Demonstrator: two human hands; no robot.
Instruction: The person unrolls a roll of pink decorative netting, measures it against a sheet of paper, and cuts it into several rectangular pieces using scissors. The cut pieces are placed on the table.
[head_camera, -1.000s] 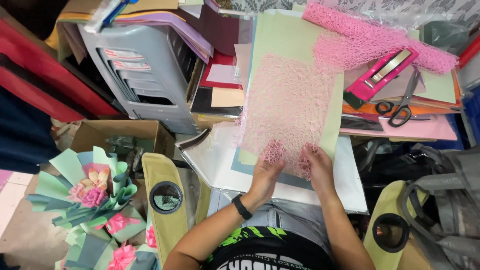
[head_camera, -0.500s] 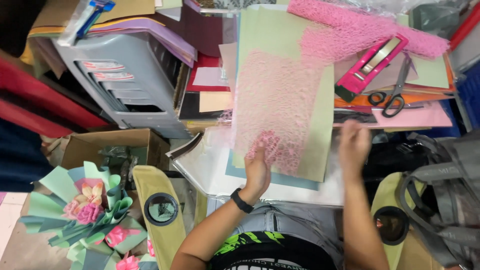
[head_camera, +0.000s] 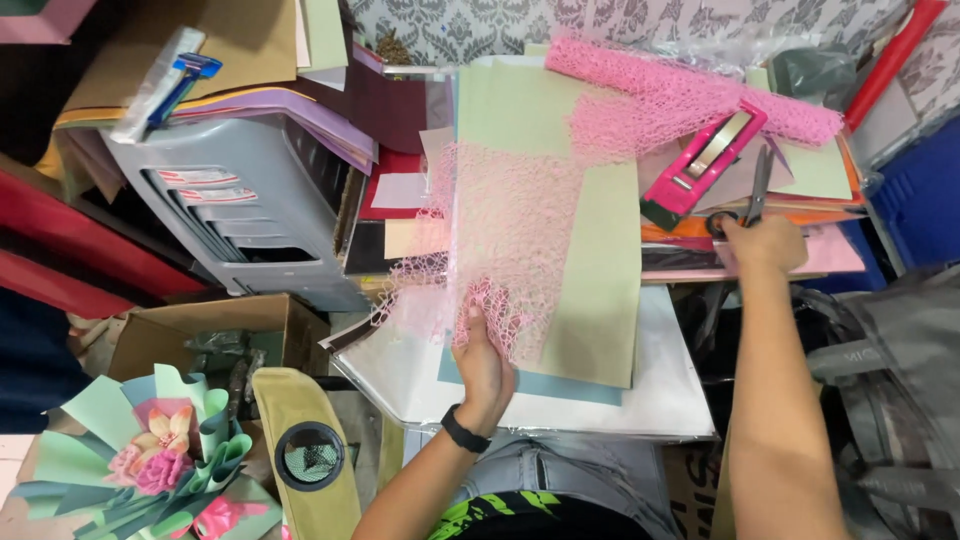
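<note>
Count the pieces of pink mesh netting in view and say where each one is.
2. One pink mesh sheet lies over the green paper, its near edge pinched by the left hand. One pink mesh roll lies at the back. More may be hidden in the stacks.

Damask-patterned wall (head_camera: 520, 25) (grey-white) behind a cluttered table (head_camera: 660, 400); grey drawer unit (head_camera: 240, 200) left.

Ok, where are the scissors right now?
Head view, upper right: the scissors lie beside the pink tape dispenser, handles under the right hand.
</note>
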